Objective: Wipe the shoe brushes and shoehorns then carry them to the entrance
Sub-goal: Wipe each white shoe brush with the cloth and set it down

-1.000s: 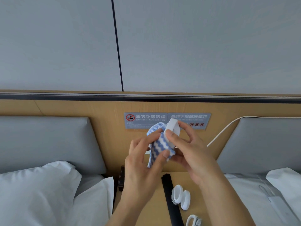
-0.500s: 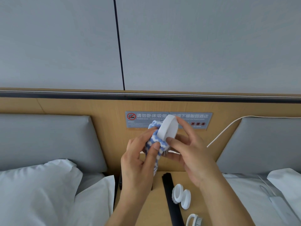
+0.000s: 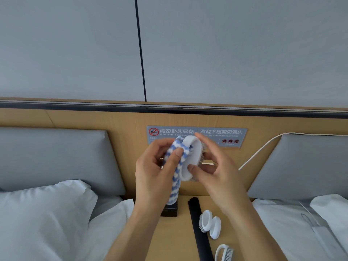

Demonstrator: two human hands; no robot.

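I hold a white oval shoe brush (image 3: 192, 157) up in front of the wooden headboard, gripped at its edges by my right hand (image 3: 212, 166). My left hand (image 3: 156, 166) pinches a blue-and-white striped cloth (image 3: 176, 172) against the brush's back, the cloth's tail hanging down. On the nightstand (image 3: 178, 232) below lie a long black shoehorn (image 3: 198, 230), two white brushes side by side (image 3: 210, 224) and a third white brush with a handle (image 3: 225, 252) at the bottom edge.
A dark box (image 3: 169, 210) sits at the nightstand's back left. White pillows (image 3: 43, 219) and bedding flank it on both sides. A white cable (image 3: 259, 149) runs along the headboard at the right. A white remote-like object (image 3: 320, 236) lies on the right bed.
The brush has turned so its flat back faces me more, and my left thumb has slid the cloth across it. Both hands have stayed at about the same height.
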